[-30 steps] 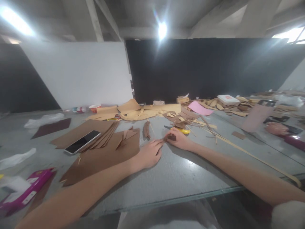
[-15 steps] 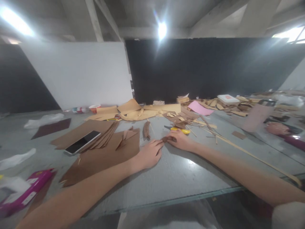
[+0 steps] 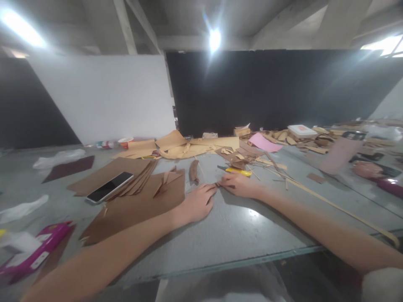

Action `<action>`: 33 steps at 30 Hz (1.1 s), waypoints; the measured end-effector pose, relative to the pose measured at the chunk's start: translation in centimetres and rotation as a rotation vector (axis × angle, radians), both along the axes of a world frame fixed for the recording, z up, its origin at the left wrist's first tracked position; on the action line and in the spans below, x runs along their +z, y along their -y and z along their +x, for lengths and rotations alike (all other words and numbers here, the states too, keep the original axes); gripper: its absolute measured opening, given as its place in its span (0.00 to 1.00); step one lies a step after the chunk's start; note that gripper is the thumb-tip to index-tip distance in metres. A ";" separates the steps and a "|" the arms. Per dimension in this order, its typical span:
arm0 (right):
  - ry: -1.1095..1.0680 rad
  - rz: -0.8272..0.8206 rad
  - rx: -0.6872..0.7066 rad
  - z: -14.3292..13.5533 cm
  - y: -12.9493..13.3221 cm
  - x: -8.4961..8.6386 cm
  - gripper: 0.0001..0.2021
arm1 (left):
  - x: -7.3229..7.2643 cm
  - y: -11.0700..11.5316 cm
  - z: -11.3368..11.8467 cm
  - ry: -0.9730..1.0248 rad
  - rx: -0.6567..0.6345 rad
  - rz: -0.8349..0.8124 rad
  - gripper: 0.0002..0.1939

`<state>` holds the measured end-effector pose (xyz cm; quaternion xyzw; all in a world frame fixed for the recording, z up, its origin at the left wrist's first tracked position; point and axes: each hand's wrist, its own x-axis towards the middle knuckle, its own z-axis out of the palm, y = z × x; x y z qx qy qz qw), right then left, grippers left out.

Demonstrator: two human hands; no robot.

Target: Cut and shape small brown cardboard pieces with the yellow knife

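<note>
My left hand (image 3: 199, 202) rests on the grey table (image 3: 233, 235), its fingertips pressed on a small brown piece (image 3: 217, 184). From the right, my right hand (image 3: 237, 185) pinches the other end of that piece; most of it is hidden by fingers. Just beyond my right hand lies a yellow cutter (image 3: 238, 171). A curved brown strip (image 3: 194, 171) lies beyond my left hand. Brown sheets (image 3: 135, 209) spread to the left of my left hand, with small folded scraps on top.
A phone (image 3: 110, 187) lies on brown sheets at the left. Tan and brown scraps (image 3: 214, 143) line the back, with a pink sheet (image 3: 265, 142). A long thin strip (image 3: 333, 203) crosses the right side. At the far right is a person's hand (image 3: 367, 169) near a bottle (image 3: 343, 153).
My right hand's fingers have closed in a little, and less of the brown piece shows between my hands. My left hand has barely moved.
</note>
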<state>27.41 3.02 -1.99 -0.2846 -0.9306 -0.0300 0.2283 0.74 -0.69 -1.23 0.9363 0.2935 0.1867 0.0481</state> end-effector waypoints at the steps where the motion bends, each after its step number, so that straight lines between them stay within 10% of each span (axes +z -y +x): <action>1: -0.041 -0.032 0.013 0.0 -0.1 -0.1 0.16 | 0.0 0.0 0.0 -0.003 0.000 -0.001 0.22; 33: -0.022 -0.201 0.141 0.7 -1.2 0.5 0.18 | 0.3 0.3 -0.1 0.006 0.028 -0.074 0.24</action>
